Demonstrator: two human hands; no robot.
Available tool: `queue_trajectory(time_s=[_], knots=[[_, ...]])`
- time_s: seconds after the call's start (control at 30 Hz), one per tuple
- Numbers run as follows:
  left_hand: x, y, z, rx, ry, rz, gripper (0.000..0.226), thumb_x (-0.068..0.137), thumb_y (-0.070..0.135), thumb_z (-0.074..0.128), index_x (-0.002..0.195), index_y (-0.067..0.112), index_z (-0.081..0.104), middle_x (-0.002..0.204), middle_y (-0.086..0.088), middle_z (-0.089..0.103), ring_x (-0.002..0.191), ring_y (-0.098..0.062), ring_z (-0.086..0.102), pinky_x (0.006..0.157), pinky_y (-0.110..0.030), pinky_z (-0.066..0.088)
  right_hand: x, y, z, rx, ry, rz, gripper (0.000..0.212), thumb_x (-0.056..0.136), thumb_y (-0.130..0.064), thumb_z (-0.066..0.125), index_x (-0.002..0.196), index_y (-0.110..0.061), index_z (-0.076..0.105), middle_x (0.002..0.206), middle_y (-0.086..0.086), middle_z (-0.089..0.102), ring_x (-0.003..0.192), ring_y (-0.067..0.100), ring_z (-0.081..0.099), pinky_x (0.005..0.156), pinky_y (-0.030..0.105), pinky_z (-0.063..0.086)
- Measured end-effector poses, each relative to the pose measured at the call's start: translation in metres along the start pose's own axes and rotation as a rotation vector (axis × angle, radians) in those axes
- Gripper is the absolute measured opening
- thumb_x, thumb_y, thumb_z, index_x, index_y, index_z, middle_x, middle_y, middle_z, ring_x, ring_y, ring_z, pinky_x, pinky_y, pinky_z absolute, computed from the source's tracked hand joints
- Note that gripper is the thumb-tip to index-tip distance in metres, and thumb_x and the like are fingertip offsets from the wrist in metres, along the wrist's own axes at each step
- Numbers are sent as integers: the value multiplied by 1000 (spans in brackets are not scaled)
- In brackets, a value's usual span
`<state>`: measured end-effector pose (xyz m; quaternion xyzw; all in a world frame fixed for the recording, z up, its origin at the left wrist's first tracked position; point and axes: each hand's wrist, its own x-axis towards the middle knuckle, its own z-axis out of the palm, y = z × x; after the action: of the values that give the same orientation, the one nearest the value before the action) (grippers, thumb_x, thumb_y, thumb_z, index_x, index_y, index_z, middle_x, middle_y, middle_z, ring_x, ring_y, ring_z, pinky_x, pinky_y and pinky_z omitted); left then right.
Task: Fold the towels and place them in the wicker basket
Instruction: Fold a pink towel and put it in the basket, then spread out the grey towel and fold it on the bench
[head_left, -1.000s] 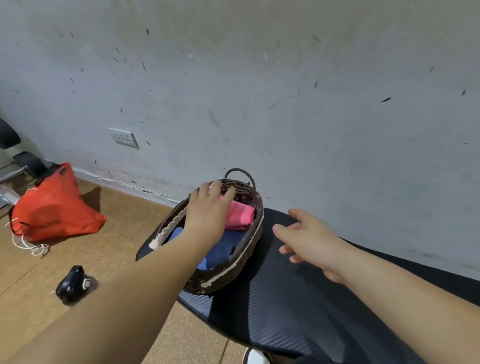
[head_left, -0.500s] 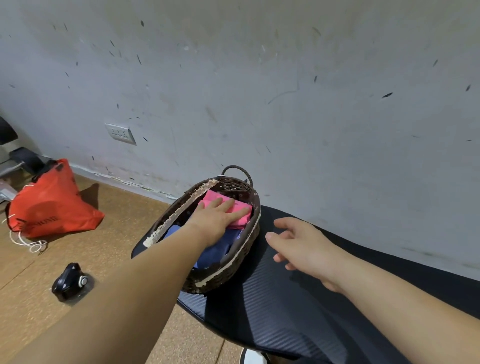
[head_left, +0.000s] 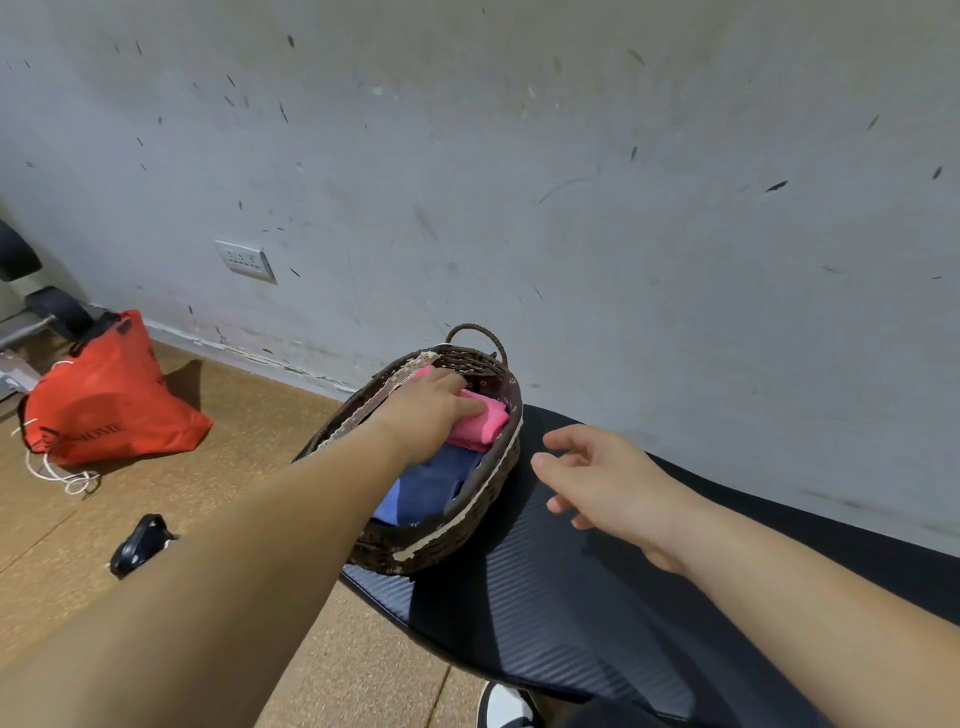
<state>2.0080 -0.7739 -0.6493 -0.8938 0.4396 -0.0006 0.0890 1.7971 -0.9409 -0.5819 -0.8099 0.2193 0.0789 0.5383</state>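
Pink towel (head_left: 483, 427) now pressed flatter under left hand (head_left: 423, 410)

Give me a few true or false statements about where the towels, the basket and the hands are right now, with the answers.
1. The left hand rests on the pink towel inside the wicker basket. True.
2. The right hand holds the blue towel. False: it is open and empty above the black mat; the blue towel lies in the basket.
3. The basket stands on the floor. False: it sits on the black mat.
4. A red bag lies on the floor off to the left. True.
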Motion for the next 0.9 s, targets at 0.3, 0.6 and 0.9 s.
queue_trajectory(time_s=[0.3, 0.6, 0.9], knots=[[-12, 16, 4, 45, -224, -94, 71, 105, 13, 36, 162, 43, 6, 173, -5, 4, 158, -33, 2, 127, -52, 5, 4, 7, -10, 32, 14, 22, 45, 100, -36, 60, 142, -22, 53, 105, -3, 64, 93, 16, 72, 78, 34, 61], [-42, 42, -16, -309, 61, -175, 38, 105, 40, 33, 118, 31, 69, 120, 7, 65, 118, -21, 57, 109, -46, 37, -27, 3, -34, 62, 41, 1, 39, 98, -38, 60, 134, -23, 59, 113, -1, 67, 92, 15, 74, 78, 34, 62], [-65, 144, -71, -652, 252, -118, 35, 104, 38, 41, 80, 18, 57, 78, 4, 59, 78, -19, 55, 74, -42, 49, -100, 12, -84, 54, 75, -54, 22, 98, -38, 60, 114, -24, 67, 109, -2, 70, 90, 15, 74, 83, 38, 61]])
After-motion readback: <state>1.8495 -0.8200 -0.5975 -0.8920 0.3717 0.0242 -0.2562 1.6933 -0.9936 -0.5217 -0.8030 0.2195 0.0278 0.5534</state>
